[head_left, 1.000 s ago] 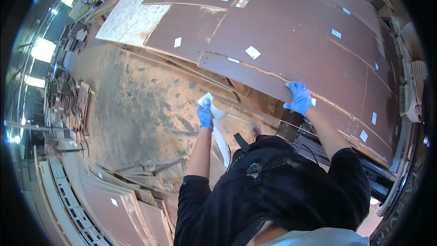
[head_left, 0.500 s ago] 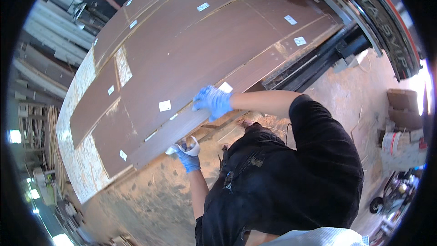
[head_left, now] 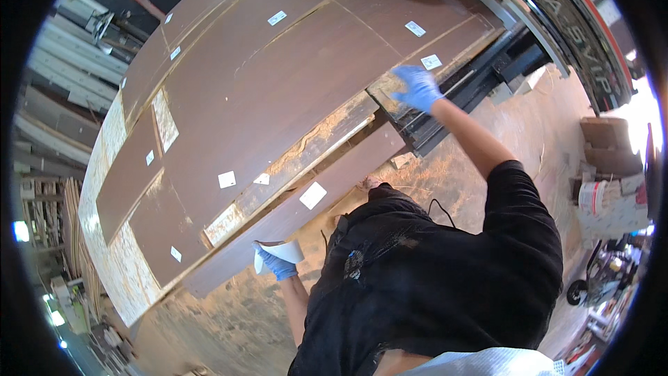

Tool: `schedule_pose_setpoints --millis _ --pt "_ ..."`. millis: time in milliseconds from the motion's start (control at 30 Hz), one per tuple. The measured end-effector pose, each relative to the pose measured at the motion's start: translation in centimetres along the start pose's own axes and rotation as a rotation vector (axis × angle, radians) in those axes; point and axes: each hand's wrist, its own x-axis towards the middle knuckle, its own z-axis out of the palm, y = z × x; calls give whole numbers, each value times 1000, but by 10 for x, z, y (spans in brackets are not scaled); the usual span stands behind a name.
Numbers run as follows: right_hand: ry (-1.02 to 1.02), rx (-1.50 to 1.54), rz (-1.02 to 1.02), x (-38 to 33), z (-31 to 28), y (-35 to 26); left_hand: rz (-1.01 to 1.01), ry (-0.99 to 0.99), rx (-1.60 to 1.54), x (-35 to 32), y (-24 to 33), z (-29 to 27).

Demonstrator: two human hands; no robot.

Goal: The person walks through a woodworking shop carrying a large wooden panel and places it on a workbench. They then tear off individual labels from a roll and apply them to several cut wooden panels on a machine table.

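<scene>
A long narrow brown board (head_left: 348, 169) with a white label (head_left: 313, 196) lies along the near edge of a large cut brown panel (head_left: 292, 76), set off from it by a gap. My left hand (head_left: 278, 266), in a blue glove, is closed at the board's near edge, with a curled white paper strip (head_left: 287, 251) in it. Whether its fingers also grip the board is partly hidden. My right hand (head_left: 417, 88), gloved in blue too, is away from the board, above the panel's near right part, fingers apart and holding nothing.
Sawdust and rough chipboard (head_left: 306, 145) show where the board was. Black machine rails (head_left: 480, 76) stand at the right, beneath a curved machine beam (head_left: 570, 28). Several white labels dot the panel. Stacked strips (head_left: 69, 63) lie at the far left; a cardboard box (head_left: 609, 143) stands at right.
The narrow board has come away from the panel toward me, baring chipboard and sawdust. My right hand has left it and moved up and to the right. My left hand stays at its near edge.
</scene>
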Motion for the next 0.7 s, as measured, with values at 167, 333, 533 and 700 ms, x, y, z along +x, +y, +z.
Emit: schedule_pose_setpoints --millis 167,333,533,700 --pt "-320 -301 -44 14 -26 86 -22 1 -96 -38 -3 17" --pt "-431 -350 -359 50 -22 106 9 88 -140 -63 -18 35" --pt "-520 -221 -579 79 -42 98 89 202 -264 -92 -49 51" --pt "-243 19 -737 105 -67 67 244 274 -364 -134 -54 75"
